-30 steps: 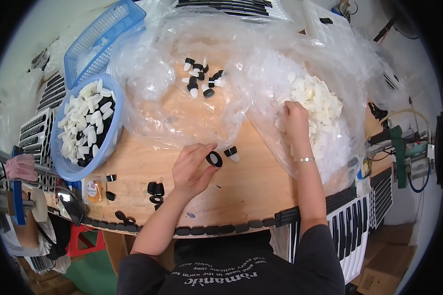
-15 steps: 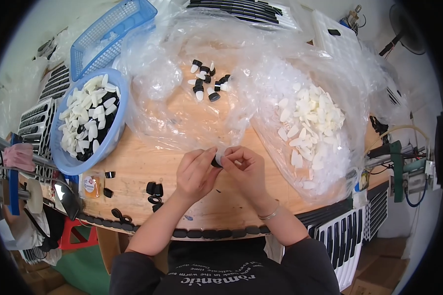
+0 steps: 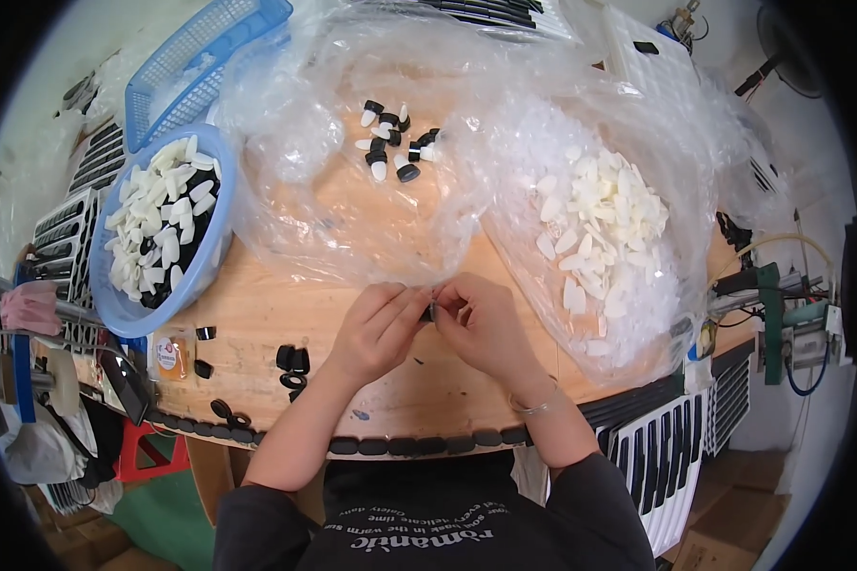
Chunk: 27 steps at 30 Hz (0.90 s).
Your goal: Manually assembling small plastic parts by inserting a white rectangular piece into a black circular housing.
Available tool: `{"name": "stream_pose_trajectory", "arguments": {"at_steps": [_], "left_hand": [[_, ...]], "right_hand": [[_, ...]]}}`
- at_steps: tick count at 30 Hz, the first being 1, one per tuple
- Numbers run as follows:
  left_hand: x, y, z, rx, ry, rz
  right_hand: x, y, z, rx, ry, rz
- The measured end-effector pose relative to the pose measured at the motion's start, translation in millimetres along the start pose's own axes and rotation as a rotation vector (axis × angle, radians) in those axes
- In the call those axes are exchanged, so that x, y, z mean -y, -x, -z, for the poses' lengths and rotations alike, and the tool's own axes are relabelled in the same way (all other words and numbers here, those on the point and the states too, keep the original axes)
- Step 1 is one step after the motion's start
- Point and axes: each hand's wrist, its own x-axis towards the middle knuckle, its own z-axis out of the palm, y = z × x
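Over the near middle of the wooden table, my left hand [image 3: 383, 328] and my right hand [image 3: 476, 319] meet with fingers pinched together. Between them is a small black cap [image 3: 430, 311], mostly covered by the fingertips; whether a white piece sits in it cannot be made out. Beyond my hands, on clear plastic, lies a small group of black caps with white tongue-shaped inserts [image 3: 379, 169]. A heap of loose white tongue-shaped pieces [image 3: 611, 224] rests on a plastic bag to the right. More white pieces [image 3: 152, 205] fill a blue basin on the left, mixed with black ones.
The blue basin [image 3: 221, 224] stands at the left, a blue basket [image 3: 141, 107] behind it. Loose black caps [image 3: 292, 359] lie left of my forearm. Black pieces line the table's front edge [image 3: 428, 445]. Crumpled plastic sheeting [image 3: 295, 143] covers the far side. Metal fixtures flank both sides.
Both hands have drawn closer around the black cap, which is turned and more hidden now. The white part that showed at the fingertips is out of sight. The view has shifted slightly.
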Motion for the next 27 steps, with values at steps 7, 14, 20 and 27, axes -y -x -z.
{"name": "stream_pose_trajectory", "arguments": {"at_steps": [7, 14, 20, 27], "left_hand": [[-5, 0, -3, -0.046, 0.121, 0.079], [-11, 9, -4, -0.058, 0.145, 0.158], [-12, -7, 18, 0.158, 0.042, 0.335], [-24, 42, 96, 0.494, -0.577, 0.685]], "right_hand": [[-17, -7, 9, 0.262, -0.797, -0.389], [-25, -2, -6, 0.282, -0.976, -0.383], [-17, -16, 21, 0.404, -0.703, -0.432], [20, -83, 18, -0.100, -0.704, -0.147]]}}
